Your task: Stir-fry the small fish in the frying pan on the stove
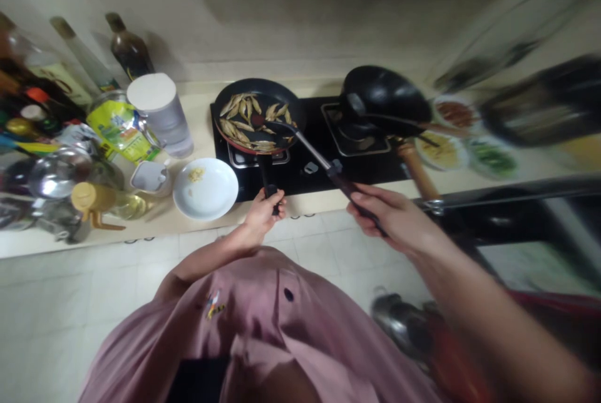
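My left hand (267, 210) is closed around the handle of a black frying pan (282, 91), which sits on the left burner of the black hob (323, 174). Several small fish (235, 131) lie in the pan, mostly along its left side and top. In my right hand (382, 212) is the dark handle of a long spatula (319, 158) with a metal shaft. Its dark head reaches in among the fish near the pan's middle; its exact shape is hard to make out. A white plate (206, 193) with a little chopped yellowish food stands left of the pan handle.
A black wok (389, 93) with a wooden handle rests on the right burner. Plates of red food (454, 114), yellow strips (441, 151) and chopped greens (493, 158) stand to its right. Left are a water jug (164, 118), an oil pot (94, 196) and several bottles (129, 49).
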Motion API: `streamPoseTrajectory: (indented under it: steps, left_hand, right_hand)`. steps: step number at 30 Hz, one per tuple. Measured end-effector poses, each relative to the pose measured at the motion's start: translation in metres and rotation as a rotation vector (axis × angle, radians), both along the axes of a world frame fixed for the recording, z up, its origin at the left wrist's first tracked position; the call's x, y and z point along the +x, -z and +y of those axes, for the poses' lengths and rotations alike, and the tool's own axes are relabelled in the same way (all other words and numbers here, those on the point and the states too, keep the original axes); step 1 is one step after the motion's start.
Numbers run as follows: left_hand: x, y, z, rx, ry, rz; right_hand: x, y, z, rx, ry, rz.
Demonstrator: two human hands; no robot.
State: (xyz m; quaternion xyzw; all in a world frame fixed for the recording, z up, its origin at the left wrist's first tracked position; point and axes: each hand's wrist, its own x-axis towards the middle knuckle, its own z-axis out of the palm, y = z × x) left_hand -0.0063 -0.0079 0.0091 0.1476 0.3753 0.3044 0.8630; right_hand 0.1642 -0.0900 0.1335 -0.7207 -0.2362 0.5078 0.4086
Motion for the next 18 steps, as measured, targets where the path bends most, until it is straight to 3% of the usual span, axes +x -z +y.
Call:
streamPoseTrajectory:
  steps: [8,18]
  left_hand:
    - [-0.001,0.001,0.000,0.023,0.014,-0.009]
    - [-0.002,-0.003,0.000,0.028,0.019,0.004]
  right_hand:
    - [0.009,-0.006,-0.002,0.088,0.069,0.098]
    - [0.030,0.005,0.010,0.028,0.133,0.359]
